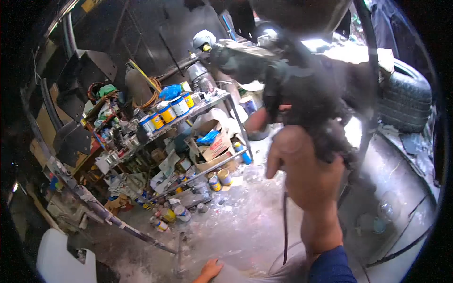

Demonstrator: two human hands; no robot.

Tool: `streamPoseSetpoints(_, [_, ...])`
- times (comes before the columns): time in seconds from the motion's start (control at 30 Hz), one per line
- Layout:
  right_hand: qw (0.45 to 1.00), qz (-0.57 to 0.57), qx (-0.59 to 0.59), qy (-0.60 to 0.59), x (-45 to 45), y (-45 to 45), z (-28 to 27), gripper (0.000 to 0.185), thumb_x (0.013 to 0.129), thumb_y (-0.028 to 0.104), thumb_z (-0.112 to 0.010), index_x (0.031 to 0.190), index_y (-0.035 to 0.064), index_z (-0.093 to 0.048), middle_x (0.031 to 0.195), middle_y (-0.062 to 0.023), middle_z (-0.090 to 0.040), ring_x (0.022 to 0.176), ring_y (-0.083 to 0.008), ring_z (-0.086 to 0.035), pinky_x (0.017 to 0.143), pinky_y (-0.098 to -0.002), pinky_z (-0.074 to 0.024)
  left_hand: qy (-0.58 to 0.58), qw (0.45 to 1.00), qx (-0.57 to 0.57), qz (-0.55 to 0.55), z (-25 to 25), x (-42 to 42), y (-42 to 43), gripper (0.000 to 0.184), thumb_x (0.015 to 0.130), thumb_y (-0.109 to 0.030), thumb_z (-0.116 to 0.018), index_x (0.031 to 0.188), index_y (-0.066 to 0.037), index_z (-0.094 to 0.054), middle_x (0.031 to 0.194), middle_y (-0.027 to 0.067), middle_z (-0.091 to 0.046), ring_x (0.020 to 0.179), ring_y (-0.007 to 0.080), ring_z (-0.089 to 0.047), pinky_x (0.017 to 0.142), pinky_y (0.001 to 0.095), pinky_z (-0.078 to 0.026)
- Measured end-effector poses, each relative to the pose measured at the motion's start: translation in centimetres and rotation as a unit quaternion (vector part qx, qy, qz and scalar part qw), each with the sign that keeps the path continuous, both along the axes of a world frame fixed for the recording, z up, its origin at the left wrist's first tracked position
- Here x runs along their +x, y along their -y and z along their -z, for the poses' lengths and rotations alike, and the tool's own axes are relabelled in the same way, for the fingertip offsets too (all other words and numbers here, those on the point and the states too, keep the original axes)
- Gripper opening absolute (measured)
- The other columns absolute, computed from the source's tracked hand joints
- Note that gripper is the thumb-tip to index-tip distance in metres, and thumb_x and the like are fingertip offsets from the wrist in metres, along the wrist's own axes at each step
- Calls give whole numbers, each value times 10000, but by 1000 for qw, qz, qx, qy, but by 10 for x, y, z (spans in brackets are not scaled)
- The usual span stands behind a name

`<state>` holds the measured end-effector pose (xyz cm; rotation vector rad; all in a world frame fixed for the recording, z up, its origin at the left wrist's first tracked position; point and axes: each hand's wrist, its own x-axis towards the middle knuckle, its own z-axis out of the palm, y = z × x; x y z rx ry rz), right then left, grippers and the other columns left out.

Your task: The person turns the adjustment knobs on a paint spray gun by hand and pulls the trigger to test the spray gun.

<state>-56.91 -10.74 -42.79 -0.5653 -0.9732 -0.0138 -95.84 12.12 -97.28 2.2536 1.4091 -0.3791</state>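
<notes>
My right hand (295, 146) is raised close to the camera, its fingers closed round a dark, bulky object (306, 89) that looks like a tool and is blurred. A thin dark hose (285, 226) hangs down below this hand. A blue sleeve (331, 266) covers part of my right arm. Low in the view, my left hand (212, 269) is beside grey cloth (240, 273) over my leg; its fingers are too small and partly hidden to make out.
A metal shelf (188, 115) at left carries paint cans (166, 112) and clutter. Cardboard boxes (218, 147) and more cans (182, 213) sit below. A tire (405, 101) stands at right, above a grey panel (394, 188). A white part (63, 259) is at lower left.
</notes>
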Motion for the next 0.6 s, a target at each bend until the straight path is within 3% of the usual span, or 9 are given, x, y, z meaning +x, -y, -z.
streamPoseSetpoints(0.03, [1000, -12, -2, -5, -3, 14, -9, 298, 930, 153, -759, 1151, 1, -628, 895, -77, -741, 662, -77, -642, 563, -212, -493, -12, 1000, -14, -7, 5, 3, -14, 739, 921, -631, -575, 1470, -137, -554, 1512, 177, -513, 1401, 363, -477, 1144, 477, -408])
streamPoseSetpoints(0.17, [980, 170, -98, 30, -22, 36, -30, 519, 962, 391, -679, 1269, -23, -613, 892, -161, -723, 449, -77, -521, 399, -197, -379, -24, 998, -16, -51, 32, 23, -48, 730, 929, -643, -555, 1488, -174, -540, 1524, 181, -502, 1382, 396, -493, 1122, 522, -426])
streamPoseSetpoints(0.4, [956, 272, -71, 85, -37, 37, -70, 381, 958, 391, -677, 937, 11, -701, 718, -43, -670, 462, -61, -505, 417, -221, -339, 26, 998, -7, -49, 42, 52, -32, 674, 941, -612, -555, 1469, -193, -562, 1517, 163, -512, 1394, 390, -479, 1133, 527, -411])
streamPoseSetpoints(0.5, [916, 383, -116, 21, -56, 38, -87, 403, 957, 415, -671, 871, 25, -724, 680, -22, -654, 465, -61, -512, 433, -234, -351, 49, 998, -3, -46, 38, 58, -25, 670, 944, -601, -556, 1462, -178, -568, 1518, 162, -512, 1402, 378, -472, 1145, 512, -399])
streamPoseSetpoints(0.57, [893, 398, -210, 27, -45, 57, -83, 456, 959, 473, -654, 859, 39, -757, 700, -24, -679, 471, -74, -538, 470, -252, -404, 49, 998, -16, -44, 32, 64, -23, 680, 943, -603, -558, 1468, -171, -562, 1523, 161, -507, 1414, 368, -459, 1149, 502, -397])
streamPoseSetpoints(0.6, [893, 404, -198, 0, -48, 58, -85, 454, 964, 485, -648, 891, 54, -769, 700, -28, -701, 475, -84, -551, 474, -252, -406, 46, 998, -24, -44, 29, 66, -22, 690, 941, -606, -561, 1474, -169, -555, 1526, 161, -503, 1424, 363, -448, 1149, 496, -398])
